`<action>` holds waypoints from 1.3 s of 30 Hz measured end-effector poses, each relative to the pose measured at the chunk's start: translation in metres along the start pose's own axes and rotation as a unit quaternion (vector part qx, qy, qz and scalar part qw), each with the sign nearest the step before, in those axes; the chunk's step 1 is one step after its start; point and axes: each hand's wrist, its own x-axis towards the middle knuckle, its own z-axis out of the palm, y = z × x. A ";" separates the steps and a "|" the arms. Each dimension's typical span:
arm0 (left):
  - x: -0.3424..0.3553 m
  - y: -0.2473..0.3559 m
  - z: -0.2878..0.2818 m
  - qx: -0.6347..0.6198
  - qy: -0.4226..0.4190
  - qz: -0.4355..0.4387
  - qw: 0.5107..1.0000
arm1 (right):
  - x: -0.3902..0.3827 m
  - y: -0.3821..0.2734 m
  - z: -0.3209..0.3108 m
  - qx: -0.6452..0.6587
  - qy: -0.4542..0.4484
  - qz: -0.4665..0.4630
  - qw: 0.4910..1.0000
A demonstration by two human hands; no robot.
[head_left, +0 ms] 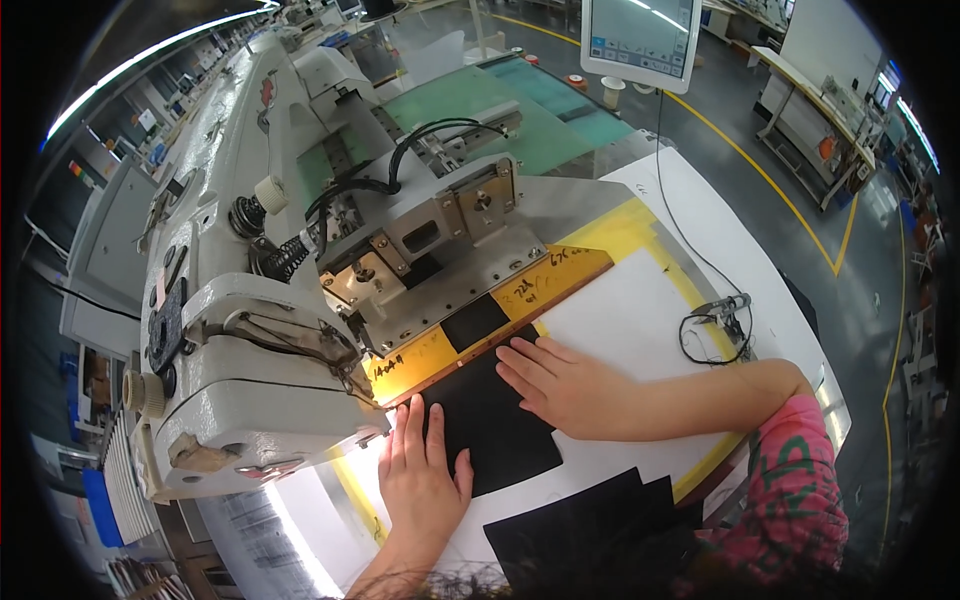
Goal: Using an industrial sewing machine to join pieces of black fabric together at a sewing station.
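Observation:
A black piece of fabric (490, 435) lies flat on the white work surface (620, 325), its far edge at the yellow clamp strip (560, 274) of a large sewing machine (270, 420). Flat on the piece's left edge rests my left hand (425, 490), fingers stretched out toward the strip near the machine's head. My right hand (575, 390) lies palm down over the piece's right side, its fingers extended and pointing left. Neither hand grips anything. Through a window in the strip, more black material shows.
Several black fabric pieces (590, 530) are stacked near my body. A thin cable (685, 235) runs down to a coiled bundle (715, 330) on the right. At the back stand a screen (640, 40) and a green table plate (470, 95). Yellow tape (655, 235) borders the white surface.

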 end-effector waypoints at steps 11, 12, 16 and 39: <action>0.000 0.002 -0.001 0.023 0.012 0.003 1.000 | -0.001 0.001 -0.001 0.058 0.012 0.029 0.998; 0.000 0.002 -0.001 0.022 0.006 -0.002 1.000 | -0.002 -0.001 -0.004 0.040 0.002 0.034 0.999; 0.000 0.002 -0.003 0.015 0.009 -0.003 1.000 | -0.001 0.000 0.000 0.032 0.009 0.046 0.998; -0.004 0.000 0.001 0.004 0.015 -0.016 1.000 | -0.001 0.003 -0.009 0.053 0.007 0.049 0.997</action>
